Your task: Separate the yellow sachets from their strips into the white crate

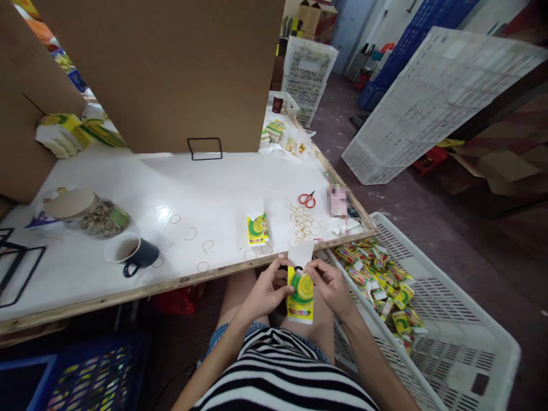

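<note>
Head view, read as a clock face centred on the yellow carton [300,291]: the carton is upright over the lap, just off the front edge of the worktop [231,177], its white flap [301,252] standing up at 12 o'clock. The left hand [270,283] has it along the 9 o'clock side, thumb lying on the printed front and the other fingers curled in close, partly hidden; the right hand [329,284] nips the top corner near 1 o'clock between thumb and forefinger, with hardly any gap. Thin card probably creases easily, so too hard a pinch at that corner could bend the mouth or tear the flap at its fold. Nothing but the thighs shows beneath, so if both grips slackened together the carton could slide down towards 6 o'clock. Lifting carelessly towards 12 could catch the flap on the wooden edge or sweep the tan loops [302,222] about, with the red-handled scissors [307,200] lying just beyond them. A second carton [257,229] at 11 o'clock could be knocked by the left hand. Towards 3 o'clock, the crate [466,342] holds jumbled packets [402,297], where a dropped carton might get mixed in.
</note>
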